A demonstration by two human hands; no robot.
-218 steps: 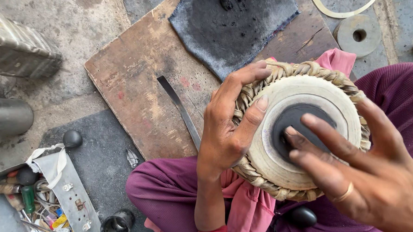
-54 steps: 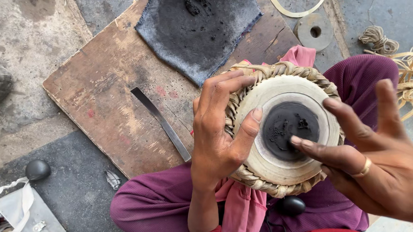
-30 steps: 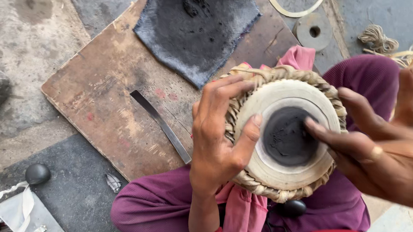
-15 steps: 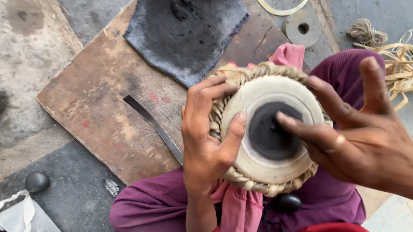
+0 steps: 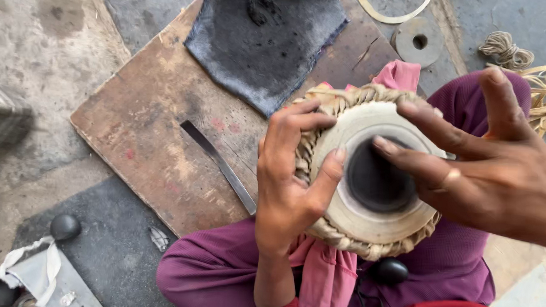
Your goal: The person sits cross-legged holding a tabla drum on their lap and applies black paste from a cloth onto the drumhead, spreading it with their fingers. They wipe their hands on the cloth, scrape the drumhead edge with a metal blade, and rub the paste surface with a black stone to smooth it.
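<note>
One round drum with a pale skin, a black centre patch and a braided straw-coloured rim (image 5: 368,225) sits on the person's lap, head facing up. The left hand (image 5: 290,191) clasps its left rim, fingers curled around the braid. The right hand (image 5: 493,169) reaches in from the right — fingers spread, holding nothing — fingertips (image 5: 384,143) on the patch. One flat metal blade (image 5: 218,164) lies on one wooden board (image 5: 150,148) to the left.

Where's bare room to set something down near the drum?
Free: the wooden board between the metal strip and its left edge; the concrete floor upper left. Crowded: the lap, where left hand and right hand work the drum; dark cloth covers the board's top; cord clutters the right.
</note>
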